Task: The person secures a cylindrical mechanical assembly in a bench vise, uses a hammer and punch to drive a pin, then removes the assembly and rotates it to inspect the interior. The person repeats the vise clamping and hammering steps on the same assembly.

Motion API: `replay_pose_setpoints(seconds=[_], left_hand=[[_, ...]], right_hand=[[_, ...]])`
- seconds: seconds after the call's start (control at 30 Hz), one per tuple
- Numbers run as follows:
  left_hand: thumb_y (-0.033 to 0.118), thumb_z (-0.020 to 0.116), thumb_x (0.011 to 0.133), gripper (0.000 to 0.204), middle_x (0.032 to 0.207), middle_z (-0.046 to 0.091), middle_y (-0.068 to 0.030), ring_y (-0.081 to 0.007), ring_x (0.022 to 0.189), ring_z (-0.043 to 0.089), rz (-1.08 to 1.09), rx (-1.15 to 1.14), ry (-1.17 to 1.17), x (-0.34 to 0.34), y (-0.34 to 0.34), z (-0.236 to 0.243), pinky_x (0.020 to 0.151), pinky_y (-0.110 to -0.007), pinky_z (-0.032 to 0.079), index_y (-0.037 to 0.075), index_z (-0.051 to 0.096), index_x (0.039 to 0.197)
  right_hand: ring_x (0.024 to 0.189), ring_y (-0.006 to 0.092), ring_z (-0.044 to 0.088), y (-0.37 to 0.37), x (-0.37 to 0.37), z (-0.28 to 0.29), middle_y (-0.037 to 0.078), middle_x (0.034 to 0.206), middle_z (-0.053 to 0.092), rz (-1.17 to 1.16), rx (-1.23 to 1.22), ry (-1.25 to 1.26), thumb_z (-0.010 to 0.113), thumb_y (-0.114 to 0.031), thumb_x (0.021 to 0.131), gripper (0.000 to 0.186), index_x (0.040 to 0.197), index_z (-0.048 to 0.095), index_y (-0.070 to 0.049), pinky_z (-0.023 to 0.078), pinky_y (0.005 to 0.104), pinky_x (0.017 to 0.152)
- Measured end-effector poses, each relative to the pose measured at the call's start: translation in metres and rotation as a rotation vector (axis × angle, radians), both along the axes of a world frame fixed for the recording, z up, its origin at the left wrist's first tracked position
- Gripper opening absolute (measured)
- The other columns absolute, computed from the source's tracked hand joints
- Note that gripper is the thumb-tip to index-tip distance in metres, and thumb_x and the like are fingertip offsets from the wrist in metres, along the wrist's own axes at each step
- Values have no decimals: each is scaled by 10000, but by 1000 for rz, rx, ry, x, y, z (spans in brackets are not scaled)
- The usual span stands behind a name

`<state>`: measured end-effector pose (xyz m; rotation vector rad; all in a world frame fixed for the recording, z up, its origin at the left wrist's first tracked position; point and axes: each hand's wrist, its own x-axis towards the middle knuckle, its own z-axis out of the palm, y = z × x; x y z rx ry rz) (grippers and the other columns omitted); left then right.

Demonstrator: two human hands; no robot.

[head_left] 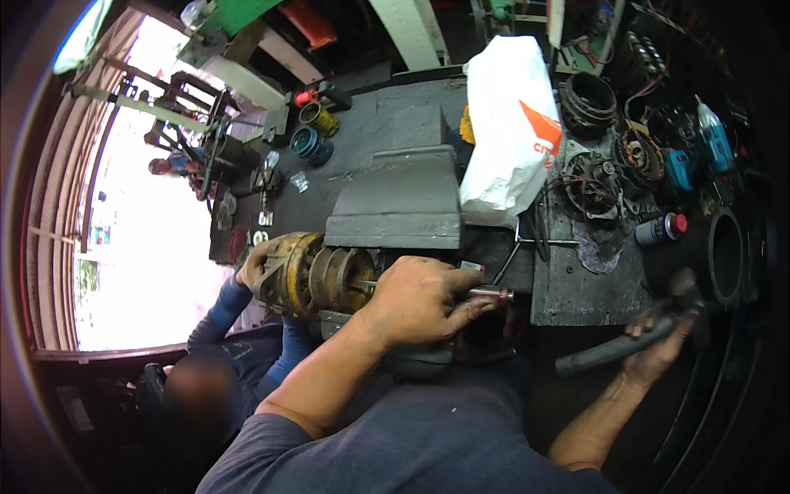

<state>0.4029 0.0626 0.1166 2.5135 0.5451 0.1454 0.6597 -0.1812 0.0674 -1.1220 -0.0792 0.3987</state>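
My left hand (pixel 415 300) is closed around a screwdriver (pixel 494 294) with a reddish handle. Its thin shaft points left into the open end of a worn yellow, rusty cylindrical machine part (pixel 298 276), which lies sideways at the bench edge. Whether the tip touches the part inside I cannot tell. Out to the right, apart from the work, my right hand (pixel 654 350) grips a hammer (pixel 613 346) by its dark handle, the head up near the hand. A co-worker's hand (pixel 253 265) rests on the far left end of the yellow part.
A co-worker in a blue sleeve (pixel 220 311) sits close at left. Behind the part stands a dark metal block (pixel 395 210), beside a white bag (pixel 510 132). Motor parts (pixel 588 185), a spray can (pixel 661 229) and a thick black cylinder (pixel 691 259) crowd the right. Tins (pixel 310 146) stand at the back left.
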Motion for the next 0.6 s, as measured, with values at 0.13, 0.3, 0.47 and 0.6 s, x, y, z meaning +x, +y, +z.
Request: replay_pose_setpoints(seconds=[0.13,0.3,0.47,0.6], left_hand=[[400,844,900,358,782,744,-130,-372,732,735,11,2,-7,2,0,1,652,-476,562,116,814,1115],[376,843,900,356,793,754,-135,-375,734,742,1,7,96,8,0,4,650,-475,564,105,811,1129],[311,859,878,339,793,753,-141,-368,731,744,-3,12,-24,6,-1,2,646,-461,568,88,812,1129],[307,860,877,337,798,753,-142,-367,733,744,-12,7,-2,4,-1,0,650,-459,572,86,813,1127]], right_hand=[[533,131,562,15,-35,-13,0,703,562,228,95,103,556,-595,1113,551,1155,660,-56,469,286,492],[594,163,615,0,-74,-63,75,738,642,548,-220,-131,690,-395,1105,421,999,698,12,505,310,531],[610,165,644,5,-78,-68,72,742,670,663,-243,-379,633,-380,1129,412,1022,701,12,510,313,540],[630,163,667,10,-68,-35,97,793,719,628,-307,-404,539,-507,1149,551,1260,677,15,530,323,544]])
